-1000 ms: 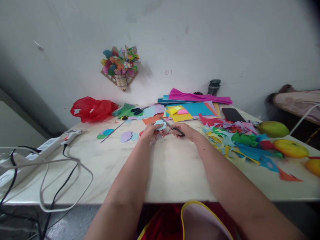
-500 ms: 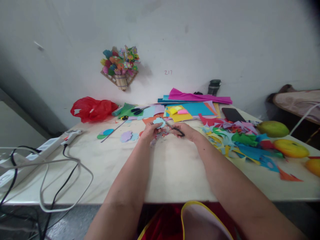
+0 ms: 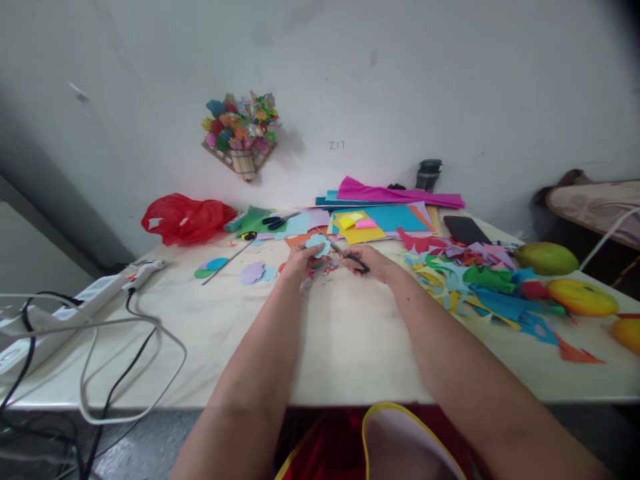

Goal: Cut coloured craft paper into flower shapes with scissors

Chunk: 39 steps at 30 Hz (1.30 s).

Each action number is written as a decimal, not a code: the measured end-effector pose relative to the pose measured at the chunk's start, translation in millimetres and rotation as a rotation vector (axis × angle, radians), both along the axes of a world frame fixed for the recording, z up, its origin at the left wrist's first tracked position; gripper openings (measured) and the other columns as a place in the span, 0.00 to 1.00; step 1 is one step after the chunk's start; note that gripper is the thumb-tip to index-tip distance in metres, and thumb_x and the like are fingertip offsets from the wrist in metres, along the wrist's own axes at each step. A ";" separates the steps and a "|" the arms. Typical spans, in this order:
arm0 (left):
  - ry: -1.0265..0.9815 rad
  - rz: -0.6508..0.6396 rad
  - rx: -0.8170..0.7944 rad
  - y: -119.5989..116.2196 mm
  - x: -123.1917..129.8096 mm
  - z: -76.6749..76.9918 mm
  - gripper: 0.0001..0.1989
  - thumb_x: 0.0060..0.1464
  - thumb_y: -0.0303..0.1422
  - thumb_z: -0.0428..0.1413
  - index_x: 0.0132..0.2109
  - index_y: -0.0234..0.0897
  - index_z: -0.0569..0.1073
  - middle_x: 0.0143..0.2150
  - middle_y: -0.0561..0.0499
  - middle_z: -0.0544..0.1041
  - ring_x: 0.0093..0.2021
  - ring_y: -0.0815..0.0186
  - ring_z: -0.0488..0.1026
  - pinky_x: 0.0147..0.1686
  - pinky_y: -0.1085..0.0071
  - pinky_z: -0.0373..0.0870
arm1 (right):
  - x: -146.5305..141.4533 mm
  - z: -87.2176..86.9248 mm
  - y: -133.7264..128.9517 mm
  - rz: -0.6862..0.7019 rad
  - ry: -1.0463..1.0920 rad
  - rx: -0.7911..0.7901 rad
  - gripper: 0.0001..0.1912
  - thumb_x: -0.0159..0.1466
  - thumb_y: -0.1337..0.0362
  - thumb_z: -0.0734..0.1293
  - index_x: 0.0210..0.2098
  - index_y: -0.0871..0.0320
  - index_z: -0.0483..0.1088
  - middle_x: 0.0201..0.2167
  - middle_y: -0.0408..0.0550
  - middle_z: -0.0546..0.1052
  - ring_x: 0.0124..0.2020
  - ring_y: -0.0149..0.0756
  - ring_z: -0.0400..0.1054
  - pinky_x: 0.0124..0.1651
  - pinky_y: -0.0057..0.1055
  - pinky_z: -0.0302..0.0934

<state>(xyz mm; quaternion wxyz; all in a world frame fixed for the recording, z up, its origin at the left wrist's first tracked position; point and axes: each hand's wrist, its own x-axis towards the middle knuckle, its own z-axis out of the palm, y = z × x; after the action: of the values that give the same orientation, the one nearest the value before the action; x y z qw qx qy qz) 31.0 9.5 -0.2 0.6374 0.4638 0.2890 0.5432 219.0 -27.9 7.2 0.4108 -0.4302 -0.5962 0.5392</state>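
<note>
Near the middle of the table, my left hand (image 3: 301,260) pinches a light blue scalloped paper piece (image 3: 318,245) between thumb and fingers. My right hand (image 3: 367,259) is closed round the dark handles of a pair of scissors (image 3: 339,251), whose blades point up and left beside the blue paper's right edge. Small paper bits lie beneath both hands. Left of my left hand rest a purple scalloped paper piece (image 3: 253,272) and a light blue one (image 3: 269,273).
Colored sheets (image 3: 393,219) and a second pair of scissors (image 3: 274,222) lie behind my hands. Paper scraps (image 3: 493,280), a phone (image 3: 466,230) and fruit (image 3: 583,297) are at right. A red bag (image 3: 185,219), power strip (image 3: 95,297) and cables occupy the left.
The light blue paper in my left hand has turned slightly, and its scalloped outline shows more fully. Both arms are almost unmoved.
</note>
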 end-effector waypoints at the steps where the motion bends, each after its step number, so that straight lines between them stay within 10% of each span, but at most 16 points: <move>1: 0.006 -0.002 0.002 0.1 -0.1 -0.1 0.16 0.34 0.31 0.69 0.30 0.32 0.73 0.27 0.52 0.75 0.24 0.72 0.72 0.29 0.74 0.72 | 0.2 -0.1 -0.3 -0.003 -0.010 0.005 0.13 0.52 0.55 0.70 0.23 0.59 0.68 0.13 0.39 0.65 0.14 0.25 0.55 0.16 0.25 0.48; 39: 0.075 -0.161 0.090 4.0 1.3 -8.6 0.16 0.38 0.36 0.69 0.32 0.30 0.76 0.31 0.46 0.79 0.30 0.66 0.76 0.36 0.71 0.74 | -1.8 1.1 -5.3 -0.002 -0.101 0.078 0.12 0.50 0.58 0.70 0.27 0.59 0.66 0.17 0.40 0.70 0.14 0.25 0.60 0.15 0.23 0.43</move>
<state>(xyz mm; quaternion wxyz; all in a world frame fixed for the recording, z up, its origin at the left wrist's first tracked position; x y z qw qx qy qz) 32.3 13.5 -8.8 0.6460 0.5338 0.2498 0.4850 217.2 -33.2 8.3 0.3974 -0.4411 -0.6363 0.4925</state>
